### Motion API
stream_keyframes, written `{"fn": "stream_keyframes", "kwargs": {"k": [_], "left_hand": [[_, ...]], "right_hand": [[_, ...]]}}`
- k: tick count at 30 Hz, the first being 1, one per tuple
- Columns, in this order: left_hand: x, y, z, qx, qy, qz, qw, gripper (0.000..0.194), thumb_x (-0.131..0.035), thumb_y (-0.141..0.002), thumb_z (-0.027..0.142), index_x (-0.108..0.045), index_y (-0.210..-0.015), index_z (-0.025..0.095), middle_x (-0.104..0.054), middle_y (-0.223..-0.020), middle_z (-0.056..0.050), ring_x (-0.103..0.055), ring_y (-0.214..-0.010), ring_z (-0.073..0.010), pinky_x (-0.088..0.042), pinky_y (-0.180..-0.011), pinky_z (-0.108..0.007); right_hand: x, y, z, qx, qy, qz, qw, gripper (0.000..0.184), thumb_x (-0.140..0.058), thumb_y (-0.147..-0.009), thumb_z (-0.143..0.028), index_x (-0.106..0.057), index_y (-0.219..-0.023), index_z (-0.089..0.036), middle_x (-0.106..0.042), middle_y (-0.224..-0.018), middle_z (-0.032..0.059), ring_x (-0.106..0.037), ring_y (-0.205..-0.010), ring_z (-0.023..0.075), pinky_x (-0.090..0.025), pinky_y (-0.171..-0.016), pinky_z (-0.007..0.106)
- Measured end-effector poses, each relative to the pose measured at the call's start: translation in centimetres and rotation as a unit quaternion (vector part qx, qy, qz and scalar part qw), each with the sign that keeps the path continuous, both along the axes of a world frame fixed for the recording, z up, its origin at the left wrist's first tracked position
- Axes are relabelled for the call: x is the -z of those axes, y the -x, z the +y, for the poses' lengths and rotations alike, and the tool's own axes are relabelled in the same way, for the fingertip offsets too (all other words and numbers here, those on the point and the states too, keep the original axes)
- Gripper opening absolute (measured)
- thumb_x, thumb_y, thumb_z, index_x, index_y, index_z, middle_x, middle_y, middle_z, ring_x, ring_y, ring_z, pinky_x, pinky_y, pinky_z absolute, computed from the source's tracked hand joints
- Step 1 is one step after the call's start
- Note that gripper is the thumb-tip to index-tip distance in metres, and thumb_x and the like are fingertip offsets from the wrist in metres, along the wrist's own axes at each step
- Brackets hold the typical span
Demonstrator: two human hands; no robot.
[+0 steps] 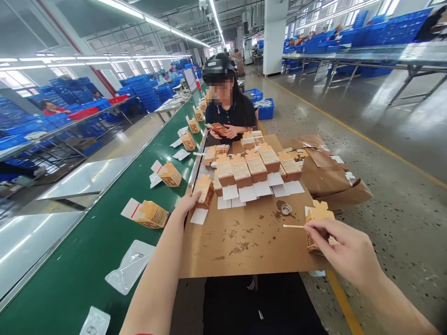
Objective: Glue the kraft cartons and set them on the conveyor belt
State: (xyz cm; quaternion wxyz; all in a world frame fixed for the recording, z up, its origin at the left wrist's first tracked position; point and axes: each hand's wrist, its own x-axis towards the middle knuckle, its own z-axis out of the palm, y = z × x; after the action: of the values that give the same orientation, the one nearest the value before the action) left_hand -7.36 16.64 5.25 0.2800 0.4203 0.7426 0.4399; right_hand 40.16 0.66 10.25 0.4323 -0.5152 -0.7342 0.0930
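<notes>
One cotton swab (293, 226) pinched by right hand (344, 244), tip left clear, presumably for cleanliness; small dish (286, 210) placed near tip. Upright carton (318, 211) partly hidden behind hand. Second carton (205, 190) touched at cardboard's (223, 260) left edge by left hand (189, 203), likely steadied; full grasp cannot be told. Stacked cartons (255, 163) set beyond, presumably sparing workspace.

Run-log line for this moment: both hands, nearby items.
left hand: touching tan-and-brown printed cardboard box | right hand: pinching thin pale swab-tipped stick | nearby: small round clear dish, brown cardboard sheet, long green belt
</notes>
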Motion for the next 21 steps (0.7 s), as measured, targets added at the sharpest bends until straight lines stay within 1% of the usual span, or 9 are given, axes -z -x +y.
{"fn": "stream_keyframes", "kwargs": {"k": [2,3,6,8,11,14,16,19,21], "left_hand": [[-0.1,0.3,-2.2,-0.009,0.030,-0.030,0.999,0.036,-0.094,-0.071,0.052,-0.071,-0.084,0.028,-0.081,-0.087,-0.013,-0.082,-0.108,-0.0439,-0.067,-0.100,-0.057],[-0.2,0.5,-3.6,-0.018,0.037,-0.055,0.998,0.036,-0.093,-0.073,0.053,-0.071,-0.087,0.027,-0.081,-0.089,-0.011,-0.083,-0.108,-0.0416,-0.068,-0.101,-0.056],[-0.1,0.5,-8.3,-0.033,0.010,-0.155,0.987,0.042,-0.089,-0.079,0.054,-0.073,-0.105,0.025,-0.085,-0.110,-0.012,-0.084,-0.115,-0.0357,-0.070,-0.105,-0.053],[0.5,-0.5,-11.2,-0.035,-0.025,-0.241,0.969,0.053,-0.096,-0.075,0.053,-0.076,-0.115,0.025,-0.086,-0.124,-0.013,-0.083,-0.124,-0.0374,-0.071,-0.108,-0.053],[1.9,-3.4,-14.4,0.003,-0.037,-0.318,0.947,0.073,-0.108,-0.063,0.058,-0.079,-0.121,0.024,-0.087,-0.129,-0.015,-0.080,-0.135,-0.0445,-0.069,-0.114,-0.058],[3.0,-6.5,-15.2,0.068,-0.001,-0.298,0.952,0.085,-0.112,-0.057,0.066,-0.080,-0.120,0.020,-0.088,-0.128,-0.019,-0.081,-0.135,-0.0460,-0.066,-0.118,-0.060],[3.4,-7.7,-15.0,0.091,0.017,-0.269,0.959,0.086,-0.113,-0.055,0.068,-0.078,-0.118,0.020,-0.088,-0.128,-0.020,-0.083,-0.129,-0.0446,-0.066,-0.117,-0.061],[3.6,-8.3,-14.7,0.093,0.020,-0.254,0.963,0.088,-0.114,-0.054,0.069,-0.076,-0.116,0.021,-0.088,-0.127,-0.020,-0.085,-0.124,-0.0430,-0.068,-0.112,-0.061],[3.5,-8.4,-14.6,0.093,0.019,-0.254,0.963,0.087,-0.114,-0.053,0.068,-0.075,-0.115,0.021,-0.088,-0.125,-0.020,-0.086,-0.120,-0.0421,-0.069,-0.110,-0.061]], "right_hand": [[-0.1,-0.9,2.3,0.009,0.011,-0.035,0.999,0.026,-0.067,-0.111,-0.036,-0.083,-0.092,-0.028,-0.085,-0.081,0.0036,-0.076,-0.064,0.0207,-0.060,-0.059,0.032],[0.0,-1.1,3.6,0.010,0.026,-0.050,0.998,0.025,-0.066,-0.110,-0.034,-0.082,-0.092,-0.026,-0.086,-0.083,0.0045,-0.077,-0.067,0.0213,-0.061,-0.062,0.032],[0.7,-1.2,7.5,-0.001,0.104,-0.122,0.987,0.023,-0.065,-0.106,-0.022,-0.078,-0.087,-0.025,-0.085,-0.085,0.0050,-0.078,-0.076,0.0224,-0.059,-0.073,0.032],[1.7,-0.8,9.5,-0.005,0.144,-0.161,0.976,0.026,-0.066,-0.103,-0.015,-0.074,-0.080,-0.025,-0.084,-0.083,0.0050,-0.076,-0.077,0.0221,-0.055,-0.074,0.032],[3.3,-0.1,11.4,-0.010,0.167,-0.182,0.969,0.032,-0.069,-0.099,-0.010,-0.069,-0.071,-0.026,-0.081,-0.078,0.0046,-0.073,-0.073,0.0216,-0.049,-0.070,0.032],[4.1,-0.2,12.0,-0.019,0.174,-0.190,0.966,0.034,-0.071,-0.098,-0.011,-0.067,-0.069,-0.027,-0.080,-0.075,0.0044,-0.072,-0.070,0.0219,-0.048,-0.067,0.032],[3.9,-0.6,11.7,-0.022,0.172,-0.188,0.967,0.032,-0.070,-0.099,-0.012,-0.069,-0.071,-0.027,-0.081,-0.077,0.0051,-0.074,-0.073,0.0228,-0.051,-0.069,0.033],[2.9,-1.0,9.9,-0.020,0.157,-0.171,0.973,0.026,-0.065,-0.104,-0.018,-0.076,-0.082,-0.026,-0.085,-0.086,0.0069,-0.079,-0.081,0.0248,-0.057,-0.074,0.035],[2.5,0.0,7.7,-0.021,0.129,-0.116,0.985,0.023,-0.064,-0.108,-0.026,-0.081,-0.092,-0.026,-0.088,-0.092,0.0073,-0.080,-0.082,0.0256,-0.062,-0.076,0.037]]}}
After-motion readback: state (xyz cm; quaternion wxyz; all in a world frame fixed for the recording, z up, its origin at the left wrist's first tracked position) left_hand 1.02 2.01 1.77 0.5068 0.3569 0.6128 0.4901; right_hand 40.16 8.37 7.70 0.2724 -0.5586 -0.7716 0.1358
